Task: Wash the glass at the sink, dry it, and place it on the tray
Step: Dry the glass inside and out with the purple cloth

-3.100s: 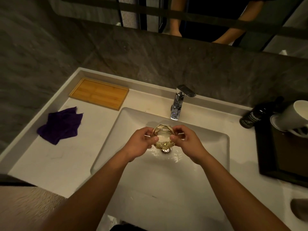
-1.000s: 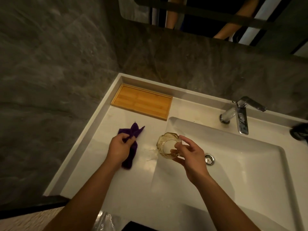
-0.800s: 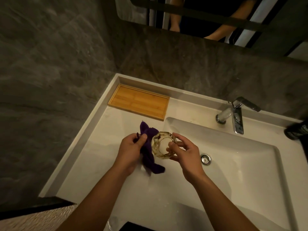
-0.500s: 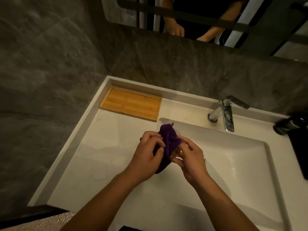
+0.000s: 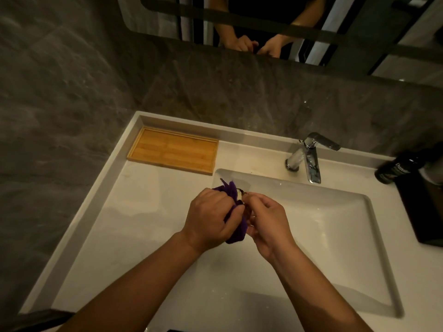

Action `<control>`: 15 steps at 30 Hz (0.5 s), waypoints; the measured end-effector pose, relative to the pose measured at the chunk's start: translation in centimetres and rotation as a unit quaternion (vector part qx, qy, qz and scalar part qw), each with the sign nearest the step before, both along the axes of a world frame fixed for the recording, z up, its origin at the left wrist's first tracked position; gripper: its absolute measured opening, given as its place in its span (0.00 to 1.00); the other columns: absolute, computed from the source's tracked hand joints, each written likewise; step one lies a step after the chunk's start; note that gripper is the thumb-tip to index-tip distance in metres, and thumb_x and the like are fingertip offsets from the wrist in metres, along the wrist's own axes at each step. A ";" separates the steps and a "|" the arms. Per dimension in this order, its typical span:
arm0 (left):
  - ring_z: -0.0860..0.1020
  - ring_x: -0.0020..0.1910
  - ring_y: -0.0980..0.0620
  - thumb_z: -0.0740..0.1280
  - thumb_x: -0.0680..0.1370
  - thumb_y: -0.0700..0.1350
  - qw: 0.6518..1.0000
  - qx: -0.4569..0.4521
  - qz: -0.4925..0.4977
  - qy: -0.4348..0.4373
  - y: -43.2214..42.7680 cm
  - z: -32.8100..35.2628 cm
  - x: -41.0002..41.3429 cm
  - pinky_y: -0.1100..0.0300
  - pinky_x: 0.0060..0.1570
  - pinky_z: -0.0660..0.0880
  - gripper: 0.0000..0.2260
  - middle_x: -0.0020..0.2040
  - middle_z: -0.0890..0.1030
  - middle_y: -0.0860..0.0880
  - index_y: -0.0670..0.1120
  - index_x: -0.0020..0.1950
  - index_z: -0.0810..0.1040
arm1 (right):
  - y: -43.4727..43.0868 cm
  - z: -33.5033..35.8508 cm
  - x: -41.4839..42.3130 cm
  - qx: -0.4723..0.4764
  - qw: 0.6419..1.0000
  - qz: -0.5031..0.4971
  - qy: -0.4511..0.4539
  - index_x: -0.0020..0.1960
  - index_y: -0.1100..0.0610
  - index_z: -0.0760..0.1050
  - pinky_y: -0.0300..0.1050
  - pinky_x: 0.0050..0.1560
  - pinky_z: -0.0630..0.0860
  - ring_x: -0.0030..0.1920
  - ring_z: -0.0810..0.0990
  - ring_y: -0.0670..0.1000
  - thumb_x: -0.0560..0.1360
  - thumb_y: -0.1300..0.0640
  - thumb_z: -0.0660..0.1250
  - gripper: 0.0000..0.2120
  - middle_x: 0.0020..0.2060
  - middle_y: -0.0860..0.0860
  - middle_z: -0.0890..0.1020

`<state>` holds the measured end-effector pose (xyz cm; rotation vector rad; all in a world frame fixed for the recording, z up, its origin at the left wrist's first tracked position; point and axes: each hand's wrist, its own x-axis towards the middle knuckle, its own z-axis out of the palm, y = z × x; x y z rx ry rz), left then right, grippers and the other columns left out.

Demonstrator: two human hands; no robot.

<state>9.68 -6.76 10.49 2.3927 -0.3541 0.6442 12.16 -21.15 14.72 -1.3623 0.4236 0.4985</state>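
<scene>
Both hands meet over the left edge of the white sink (image 5: pixel 335 226). My left hand (image 5: pixel 211 216) grips a purple cloth (image 5: pixel 236 232) and presses it against the glass (image 5: pixel 242 196). The cloth and fingers hide most of the glass; only a sliver of its amber rim shows. My right hand (image 5: pixel 268 219) holds the glass from the right side. The bamboo tray (image 5: pixel 173 152) lies flat in the back left corner of the counter, with nothing on it.
A chrome faucet (image 5: pixel 309 159) stands behind the basin. A dark bottle (image 5: pixel 395 170) and a black tray (image 5: pixel 424 212) sit at the right edge. Bare white counter (image 5: pixel 134 212) stretches left of the sink. Grey stone walls and a mirror rise behind.
My left hand picked the purple cloth off the counter and brought it to the glass. The cloth now wraps the glass, which my right hand kept holding throughout.
</scene>
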 end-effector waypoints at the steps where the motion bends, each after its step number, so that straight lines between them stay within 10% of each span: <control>1: 0.76 0.33 0.49 0.57 0.84 0.53 1.000 -0.018 0.010 -0.009 -0.1 -0.1 0.1 0.58 0.37 0.70 0.22 0.33 0.81 0.45 0.42 0.39 0.80 | 0.1 0.2 -0.1 -0.002 1.000 0.005 -0.003 0.54 0.59 0.85 0.50 0.43 0.85 0.40 0.85 0.52 0.80 0.59 0.70 0.07 0.43 0.58 0.87; 8: 0.73 0.28 0.52 0.58 0.82 0.49 0.968 -0.244 0.025 0.055 -0.1 2.4 1.1 0.58 0.27 0.69 0.18 0.28 0.75 0.49 0.45 0.35 0.78 | -0.2 0.2 0.0 0.011 0.991 0.108 -0.080 0.62 0.60 0.80 0.42 0.51 0.83 0.52 0.86 0.51 0.72 0.41 0.70 0.27 0.53 0.57 0.86; 15: 0.77 0.34 0.51 0.58 0.81 0.51 0.955 -0.289 0.019 0.056 -1.0 4.1 1.7 0.66 0.29 0.71 0.15 0.33 0.77 0.52 0.44 0.42 0.78 | 1.0 1.7 0.3 0.077 0.995 0.031 -0.048 0.55 0.57 0.83 0.48 0.51 0.83 0.51 0.86 0.54 0.75 0.40 0.67 0.22 0.47 0.57 0.87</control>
